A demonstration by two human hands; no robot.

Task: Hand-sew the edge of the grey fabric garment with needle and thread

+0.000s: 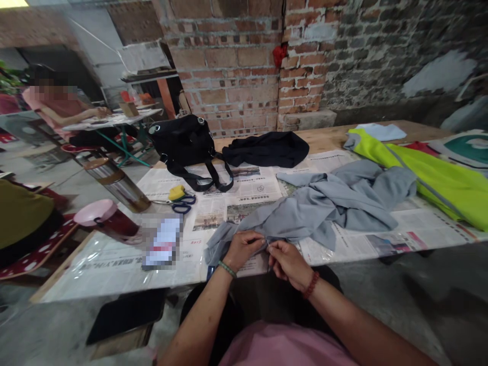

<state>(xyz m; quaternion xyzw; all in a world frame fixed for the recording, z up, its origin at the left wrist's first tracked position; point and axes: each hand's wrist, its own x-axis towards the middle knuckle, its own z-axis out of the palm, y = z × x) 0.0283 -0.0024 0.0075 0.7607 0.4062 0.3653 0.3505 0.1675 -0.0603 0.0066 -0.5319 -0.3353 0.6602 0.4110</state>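
Your left hand (244,249) lies on the near edge of the grey garment (301,208), fingers drawn together and thumb pinching a bit of the cloth. Your right hand (287,262) is just beside it, thumb and forefinger meeting on a thin pale sliver (268,244) that is too small to identify, the other fingers curled under. You wear a green bracelet (227,269) on the left wrist and a red beaded one on the right.

The grey garment spreads in loose folds across the desk (328,136), from your left hand away to the right, on newspapers (102,277) under clear plastic. Its far right end lies next to a bright yellow garment (404,162) with grey bands; beyond that you have an iron (467,147) near the right edge and a folded pale blue cloth (381,132) at the back.

Ahead of you, a black bag (183,140) with its straps toward you sits beside a dark bundled cloth (269,148). To your left, dark-handled scissors (183,204) touch a small yellow block (176,191), near a steel flask (118,185) and a pink-lidded jar (109,221). Farther left, a person in pink (57,109) sits at another desk.
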